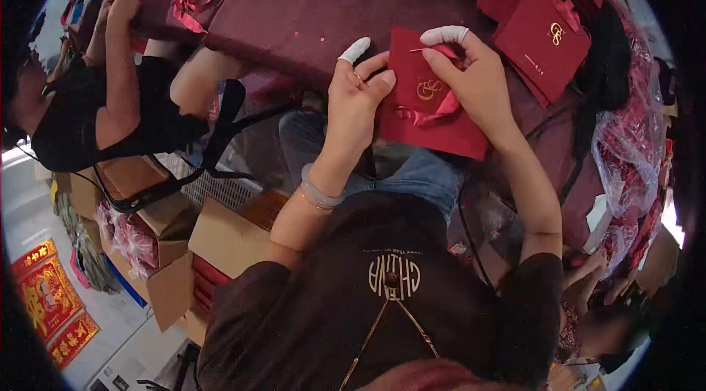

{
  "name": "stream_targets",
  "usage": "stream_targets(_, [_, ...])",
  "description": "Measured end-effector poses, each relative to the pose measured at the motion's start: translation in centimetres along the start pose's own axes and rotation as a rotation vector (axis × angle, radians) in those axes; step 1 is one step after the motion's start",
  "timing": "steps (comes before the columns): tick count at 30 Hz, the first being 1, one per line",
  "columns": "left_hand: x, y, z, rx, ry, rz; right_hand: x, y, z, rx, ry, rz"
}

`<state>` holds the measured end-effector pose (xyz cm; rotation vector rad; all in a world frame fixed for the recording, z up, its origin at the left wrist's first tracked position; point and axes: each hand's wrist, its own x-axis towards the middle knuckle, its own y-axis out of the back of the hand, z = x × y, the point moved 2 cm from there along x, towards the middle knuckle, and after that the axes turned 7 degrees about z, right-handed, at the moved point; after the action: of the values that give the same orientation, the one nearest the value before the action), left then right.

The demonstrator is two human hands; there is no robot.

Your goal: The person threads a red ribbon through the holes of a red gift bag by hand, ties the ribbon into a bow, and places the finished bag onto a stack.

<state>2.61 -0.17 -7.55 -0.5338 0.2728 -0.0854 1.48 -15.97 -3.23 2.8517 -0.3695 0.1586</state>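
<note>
The red paper bag (441,133) sat at the desk's (294,8) near edge. The left hand (357,97) pinched its side and the right hand (471,75) pinched its top, above the red ribbon (432,110). This was probably the ribbon-fitting step, and the next move would call for a fine, steady pull.

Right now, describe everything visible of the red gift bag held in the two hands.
The red gift bag looks like matte paper, flat and tilted, with a gold emblem on its face and a red satin ribbon looped below it. It is held over the lap at the edge of the dark red table. The left hand pinches its left edge; the right hand grips its top, fingers on the face. Both index fingers wear white cots.
</note>
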Motion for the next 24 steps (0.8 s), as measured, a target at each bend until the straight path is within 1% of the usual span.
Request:
stream_targets(2, [-0.1, -0.1, 0.3, -0.002, 0.010, 0.008, 0.1, -0.2, 0.2, -0.106, 0.028, 0.019])
stream_targets(3, [-0.2, -0.1, 0.4, 0.000, 0.024, 0.012, 0.0, -0.3, 0.3, -0.108, 0.028, 0.014])
stream_targets(5, [-0.3, -0.1, 0.3, 0.019, 0.010, 0.007, 0.1, -0.2, 0.4, -0.146, 0.138, 0.027])
stream_targets(7, [-0.4, 0.0, 0.0, 0.035, -0.001, 0.002, 0.2, -0.3, 0.9, -0.140, 0.139, 0.010])
stream_targets(9, [-0.4, -0.1, 0.0, 0.000, -0.070, -0.087, 0.0, -0.4, 1.3, -0.130, 0.140, 0.001])
stream_targets(10, [-0.5, -0.3, -0.1, 0.001, -0.069, -0.089, -0.1, -0.6, 1.4, -0.129, 0.083, -0.023])
stream_targets(11, [-0.8, -0.5, -0.1, 0.042, -0.114, -0.091, -0.3, -0.8, 1.6, -0.127, 0.024, -0.047])
stream_targets(12, [-1.1, -0.7, -0.1, 0.083, -0.160, -0.093, -0.3, -0.8, 1.4, -0.165, 0.095, -0.035])
stream_targets(16, [-1.2, -0.5, -0.4, 0.177, -0.216, -0.096, -0.3, -0.8, 1.7, -0.108, 0.039, -0.016])
stream_targets(18, [-1.1, -0.5, -0.4, 0.189, -0.203, -0.080, -0.2, -0.9, 1.9, -0.215, 0.196, -0.012])
stream_targets(19, [-1.1, -0.5, -0.4, 0.189, -0.204, -0.081, -0.2, -0.9, 1.9, -0.215, 0.197, -0.011])
stream_targets(21, [-1.1, -0.3, -0.5, 0.213, -0.189, -0.066, -0.4, -1.0, 1.6, -0.255, 0.280, -0.025])
stream_targets(22, [-1.2, -0.3, -0.5, 0.215, -0.186, -0.065, -0.5, -1.1, 1.8, -0.253, 0.276, -0.026])
stream_targets(24, [-1.2, -0.4, -0.6, 0.129, -0.184, -0.084, -0.4, -1.1, 1.8, -0.283, 0.362, -0.030])
